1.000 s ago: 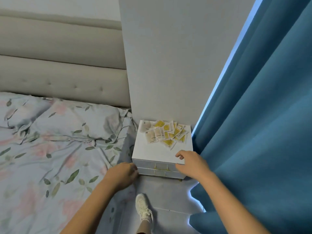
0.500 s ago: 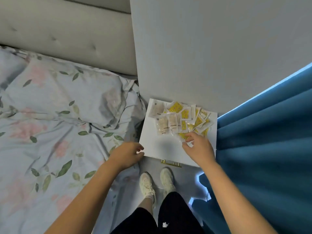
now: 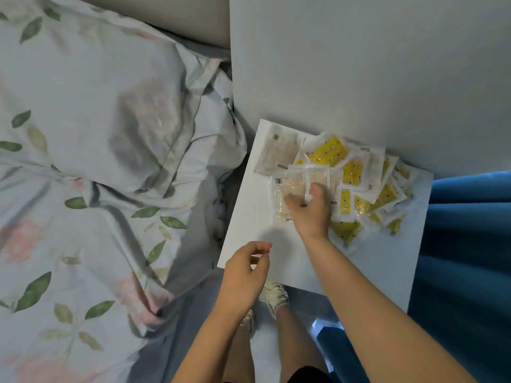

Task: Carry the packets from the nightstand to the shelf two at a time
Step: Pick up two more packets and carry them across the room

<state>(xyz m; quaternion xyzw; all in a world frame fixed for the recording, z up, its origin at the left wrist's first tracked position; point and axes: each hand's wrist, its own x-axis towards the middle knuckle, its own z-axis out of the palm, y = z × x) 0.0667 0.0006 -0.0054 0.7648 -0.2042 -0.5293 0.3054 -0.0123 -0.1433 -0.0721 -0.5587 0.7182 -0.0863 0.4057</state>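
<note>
The right hand [image 3: 311,211] reaches over the white nightstand [image 3: 249,239] and rests on a clear packet [image 3: 293,189] with pale contents. Its fingers [image 3: 293,201] are blurred with motion; thumb and forefinger appear to close on the packet's near edge, but whether it is truly pinched or only touched I cannot tell. Just beyond the fingers lies another pale packet [image 3: 279,154], and to their right a loose overlapping heap of yellow packets [image 3: 356,172] spreads toward the wall [image 3: 359,64] and the blue curtain [image 3: 470,244].

The left hand [image 3: 244,275] hovers at the nightstand's near left corner, well short of the packets. Its fingers [image 3: 261,248] are curled inward with the thumb near the fingertips, and nothing is visibly held between them.

To the left of both hands lies a bed with a floral pillow [image 3: 110,106] and sheet [image 3: 69,258]. Below the hands, a pale shoe [image 3: 276,295] stands on the floor.
</note>
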